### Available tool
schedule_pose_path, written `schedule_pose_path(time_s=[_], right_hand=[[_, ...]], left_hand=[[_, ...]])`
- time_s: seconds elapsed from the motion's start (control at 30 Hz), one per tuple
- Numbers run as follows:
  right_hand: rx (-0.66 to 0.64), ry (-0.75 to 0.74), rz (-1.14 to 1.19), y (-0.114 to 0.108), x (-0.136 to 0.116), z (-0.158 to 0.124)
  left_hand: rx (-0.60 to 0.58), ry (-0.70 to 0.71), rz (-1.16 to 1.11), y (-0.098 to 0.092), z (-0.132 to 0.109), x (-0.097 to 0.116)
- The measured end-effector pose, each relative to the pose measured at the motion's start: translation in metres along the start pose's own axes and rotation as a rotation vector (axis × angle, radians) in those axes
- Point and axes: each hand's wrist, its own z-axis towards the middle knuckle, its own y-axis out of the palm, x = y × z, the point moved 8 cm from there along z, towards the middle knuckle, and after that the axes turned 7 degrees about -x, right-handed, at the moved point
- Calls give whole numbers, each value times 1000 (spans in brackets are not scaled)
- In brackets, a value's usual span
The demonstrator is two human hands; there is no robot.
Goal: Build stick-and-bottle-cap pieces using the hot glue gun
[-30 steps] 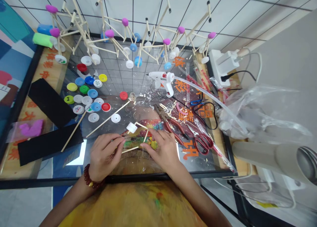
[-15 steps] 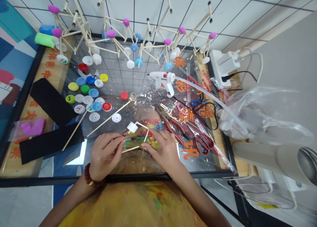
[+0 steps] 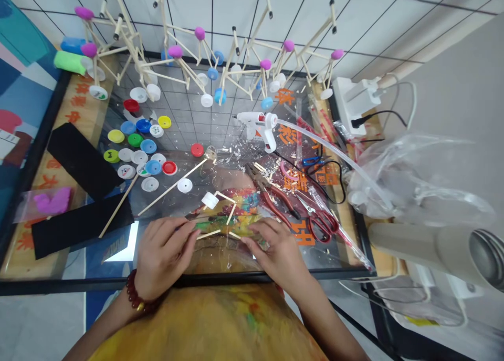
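Over on the far left of the glass tabletop lie black felt strips, a bag of purple foam bits and a scatter of coloured plastic bottle caps. Moving right, the left hand is pinched shut on the near end of the small bamboo-stick frame with a white cap. That frame sits low over the glass at the near edge, right between both hands. The right hand has its fingertips curled down at the frame's other end. Pinching or just pressing, honestly can't tell.

My take: if those joints are glued, hold both ends steady with the sticks flat to the glass, don't twist, and go easy on the squeeze, since the skewers look bendy.

Further right are red-handled pliers, red scissors, a white glue gun, a white power strip and a crinkly clear plastic bag. Wood shavings litter the middle. Taller stick models with purple and blue caps stand along the back, against a white tiled wall.
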Motion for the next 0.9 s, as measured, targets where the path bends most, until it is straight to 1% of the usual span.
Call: schedule_pose_path(time_s=[0.1, 0.17, 0.23, 0.33, 0.4, 0.43, 0.57, 0.63, 0.73, 0.9], right_hand=[[-98, 29, -25, 10, 3, -10], [-127, 37, -16, 15, 3, -14], [-127, 23, -3, 16, -1, -14], [-48, -28, 8, 12, -14, -7], [16, -78, -3, 11, -26, 1], [43, -100, -21, 11, -31, 5], [111, -131, -156, 19, -46, 24], [125, -137, -219, 23, -49, 31], [130, -148, -262, 27, -52, 35], [158, -133, -311, 29, -52, 36]], left_hand=[[-146, -4, 37, 9, -5, 2], [-202, 0, 39, 13, -8, 2], [-226, 21, 28, 14, -12, 3], [-253, 60, 2, 14, -16, 7], [-237, 55, -20, 13, -17, 6], [-207, 38, -27, 11, -15, 4], [-28, -34, 22, 3, -6, -10], [28, -44, 57, 1, -1, -16], [46, -49, 72, 2, 6, -21], [-8, -34, 45, 8, 12, -19]])
